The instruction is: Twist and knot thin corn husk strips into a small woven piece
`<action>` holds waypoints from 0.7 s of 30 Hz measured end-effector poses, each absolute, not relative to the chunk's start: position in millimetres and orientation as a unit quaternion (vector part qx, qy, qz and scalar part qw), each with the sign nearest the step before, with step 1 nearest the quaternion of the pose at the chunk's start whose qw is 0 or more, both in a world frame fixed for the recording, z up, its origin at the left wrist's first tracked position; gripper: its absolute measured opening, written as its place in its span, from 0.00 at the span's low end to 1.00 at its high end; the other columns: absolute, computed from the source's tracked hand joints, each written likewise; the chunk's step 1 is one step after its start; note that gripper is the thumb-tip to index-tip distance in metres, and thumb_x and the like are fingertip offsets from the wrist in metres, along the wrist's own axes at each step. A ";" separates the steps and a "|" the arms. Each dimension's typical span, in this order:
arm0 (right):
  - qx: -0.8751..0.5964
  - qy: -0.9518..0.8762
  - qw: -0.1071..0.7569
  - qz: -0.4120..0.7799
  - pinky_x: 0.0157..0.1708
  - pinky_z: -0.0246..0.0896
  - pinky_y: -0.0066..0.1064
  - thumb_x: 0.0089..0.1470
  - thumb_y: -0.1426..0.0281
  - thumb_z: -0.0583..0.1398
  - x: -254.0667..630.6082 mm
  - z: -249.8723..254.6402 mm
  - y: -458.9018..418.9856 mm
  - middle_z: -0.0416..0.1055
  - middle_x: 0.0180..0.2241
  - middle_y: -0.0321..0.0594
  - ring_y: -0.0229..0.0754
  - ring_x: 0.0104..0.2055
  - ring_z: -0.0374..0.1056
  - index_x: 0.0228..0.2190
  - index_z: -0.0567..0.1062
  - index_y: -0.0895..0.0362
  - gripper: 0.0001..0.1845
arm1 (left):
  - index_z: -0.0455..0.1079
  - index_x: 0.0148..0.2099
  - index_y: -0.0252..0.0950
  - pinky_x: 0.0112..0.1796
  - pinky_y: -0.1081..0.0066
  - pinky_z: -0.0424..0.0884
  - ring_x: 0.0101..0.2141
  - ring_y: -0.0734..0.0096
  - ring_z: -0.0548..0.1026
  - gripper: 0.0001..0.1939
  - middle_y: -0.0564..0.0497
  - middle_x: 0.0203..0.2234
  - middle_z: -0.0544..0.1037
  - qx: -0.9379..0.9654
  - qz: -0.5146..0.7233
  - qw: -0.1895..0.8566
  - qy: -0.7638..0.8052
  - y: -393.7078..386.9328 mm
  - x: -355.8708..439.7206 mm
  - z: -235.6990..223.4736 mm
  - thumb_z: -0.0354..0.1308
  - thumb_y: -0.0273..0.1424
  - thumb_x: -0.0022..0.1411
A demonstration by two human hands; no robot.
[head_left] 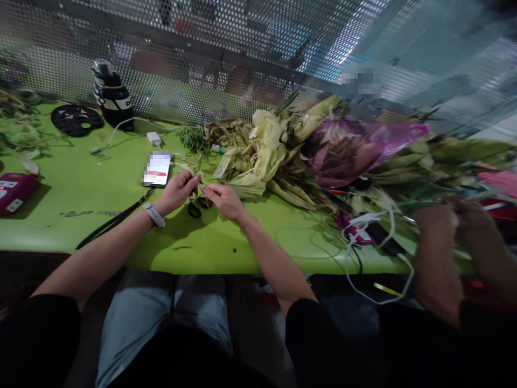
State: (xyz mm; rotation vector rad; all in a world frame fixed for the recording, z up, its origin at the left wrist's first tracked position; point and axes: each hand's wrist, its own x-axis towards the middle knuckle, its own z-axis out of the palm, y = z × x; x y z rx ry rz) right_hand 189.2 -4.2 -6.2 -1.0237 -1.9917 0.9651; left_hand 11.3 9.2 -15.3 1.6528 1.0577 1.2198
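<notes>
My left hand (180,189), with a pale watch on its wrist, is pinched closed above the green table. My right hand (224,199) is closed too, its fingertips almost meeting those of the left. Whatever sits between the fingertips is small and pale, too fine to make out. Black-handled scissors (194,210) lie just below and between both hands. Behind the left hand a lit phone (158,168) rests on the table, its cord strap (115,218) trailing toward the front edge. Beyond my right hand spreads a heap of pale and dry corn husks (266,145).
A purple plastic bag (339,151) sits among the husks. At the right, a co-worker's hands (440,221) are at work near white cables (390,231). A black bottle (115,99), a black openwork object (76,119) and a purple box (16,193) stand or lie left. Perforated metal (177,70) backs the table.
</notes>
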 end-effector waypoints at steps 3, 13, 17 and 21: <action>-0.389 -0.747 0.366 0.396 0.30 0.56 0.30 0.57 0.49 0.56 190.9 -5.8 -3.0 0.66 0.19 0.33 0.35 0.24 0.61 0.20 0.68 0.56 0.26 | 0.66 0.28 0.36 0.23 0.73 0.59 0.20 0.78 0.64 0.17 0.53 0.19 0.71 0.639 0.494 0.417 0.417 8.7 11.1 -16.3 0.59 0.42 0.63; -0.402 -0.503 0.436 0.629 0.27 0.65 0.29 0.41 0.46 0.65 183.7 -11.4 2.2 0.73 0.26 0.37 0.36 0.25 0.68 0.27 0.73 0.56 0.26 | 0.71 0.39 0.36 0.46 0.71 0.69 0.38 0.74 0.77 0.06 0.50 0.36 0.78 0.432 0.595 0.615 0.285 8.9 15.1 -10.4 0.58 0.33 0.64; -0.385 -0.572 0.444 0.571 0.25 0.64 0.28 0.41 0.53 0.69 168.8 -18.4 -4.9 0.73 0.31 0.35 0.34 0.26 0.65 0.36 0.75 0.54 0.23 | 0.70 0.37 0.35 0.41 0.72 0.70 0.36 0.74 0.75 0.10 0.51 0.33 0.78 0.468 0.591 0.581 0.306 3.7 19.3 -13.3 0.64 0.36 0.58; -0.383 -0.601 0.449 0.539 0.26 0.68 0.31 0.43 0.52 0.67 161.6 -22.5 -8.4 0.69 0.28 0.35 0.36 0.26 0.63 0.31 0.74 0.54 0.20 | 0.70 0.38 0.35 0.39 0.72 0.70 0.35 0.74 0.75 0.15 0.51 0.33 0.78 0.502 0.576 0.562 0.317 -1.2 22.4 -13.3 0.66 0.40 0.56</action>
